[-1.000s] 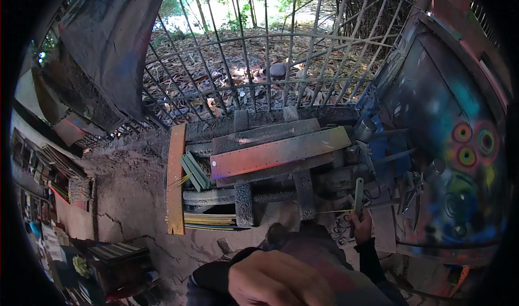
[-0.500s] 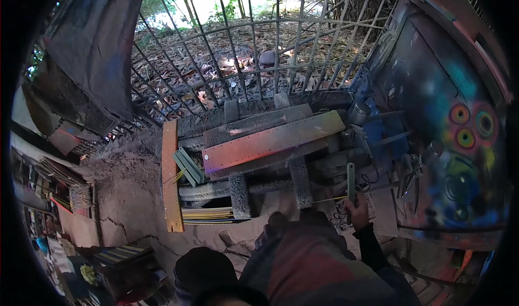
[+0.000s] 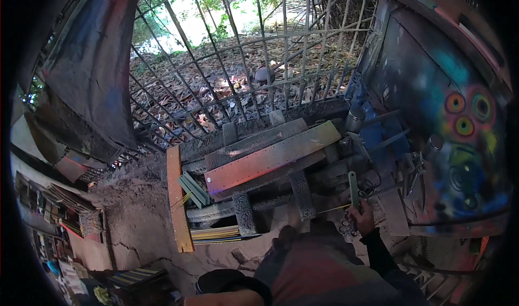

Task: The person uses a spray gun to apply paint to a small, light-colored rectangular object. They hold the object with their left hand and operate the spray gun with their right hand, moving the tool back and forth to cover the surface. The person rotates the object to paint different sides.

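At the right end of the soot-dark bench, my right hand (image 3: 363,218) is closed round the lower end of a flat green strip (image 3: 353,189), which stands nearly upright. A thin yellow stick (image 3: 334,208) runs leftward from beside that hand; whether the fingers hold it too I cannot tell. Of my left arm, only bare skin (image 3: 224,298) and a dark cuff show at the bottom edge, the fingers hidden. More green strips (image 3: 193,189) lie at the bench's left end, beside an upright-lying orange board (image 3: 179,200). A long red-to-yellow painted board (image 3: 273,157) with small holes lies slantwise across the middle.
Thin yellow sticks (image 3: 216,234) are bundled under the bench's front edge. A metal can (image 3: 355,119) and blue sheeting (image 3: 377,135) stand at the back right, with pliers-like tools (image 3: 413,179) nearby. A barred fence (image 3: 243,62) closes the far side; a paint-splashed panel (image 3: 432,100) stands right.
The view has shifted, so the bench sits lower. Bare skin of my left arm has come into view at the bottom. My right hand still grips the green strip.
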`<state>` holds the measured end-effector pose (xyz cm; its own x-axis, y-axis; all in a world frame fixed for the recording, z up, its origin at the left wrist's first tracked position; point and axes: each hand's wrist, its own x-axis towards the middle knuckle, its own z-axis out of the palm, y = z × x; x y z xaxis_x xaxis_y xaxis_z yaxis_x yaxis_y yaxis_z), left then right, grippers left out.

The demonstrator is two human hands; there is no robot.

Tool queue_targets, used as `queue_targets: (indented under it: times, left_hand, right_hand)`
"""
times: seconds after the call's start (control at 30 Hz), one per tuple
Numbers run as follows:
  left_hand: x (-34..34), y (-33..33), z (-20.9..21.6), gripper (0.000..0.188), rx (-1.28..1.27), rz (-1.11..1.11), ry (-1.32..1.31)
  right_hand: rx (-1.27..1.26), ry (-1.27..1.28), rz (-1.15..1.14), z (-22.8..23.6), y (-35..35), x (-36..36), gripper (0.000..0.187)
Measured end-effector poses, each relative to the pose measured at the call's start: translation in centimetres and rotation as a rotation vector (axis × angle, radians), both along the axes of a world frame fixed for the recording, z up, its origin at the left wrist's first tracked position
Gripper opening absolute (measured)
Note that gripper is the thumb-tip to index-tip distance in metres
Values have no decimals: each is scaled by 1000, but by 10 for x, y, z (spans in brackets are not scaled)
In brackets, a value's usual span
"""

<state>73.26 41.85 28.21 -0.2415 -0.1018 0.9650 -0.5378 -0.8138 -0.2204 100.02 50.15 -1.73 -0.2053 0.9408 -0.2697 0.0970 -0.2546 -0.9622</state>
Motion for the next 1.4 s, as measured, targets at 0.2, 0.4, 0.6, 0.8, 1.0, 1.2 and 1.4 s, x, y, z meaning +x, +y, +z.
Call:
queue_targets:
  times: [0.2,0.4,0.6,0.8,1.0,1.2,1.4]
  left_hand:
    - [34,0,8,44,-433,-470,167]
    - [54,9,15,65,-590,-661,87]
    - [48,3,9,84,-610,-670,120]
    - [58,-5,-14,84,-452,-668,68]
    - [45,4,-87,65,-686,-540,362]
    - [14,21,-174,30,-1363,780,1227]
    - [53,26,-232,34,-1515,576,1351]
  right_hand:
    - [103,-82,-43,-10,-6,15,17]
    - [42,-112,-45,-8,-9,27,19]
    - [46,-56,-98,-27,-17,33,21]
    - [91,-19,-71,7,-14,8,20]
    - [44,-110,-4,15,-18,3,23]
    - [123,-263,306,54,-1,-6,36]
    - [216,-252,548,63,55,2,40]
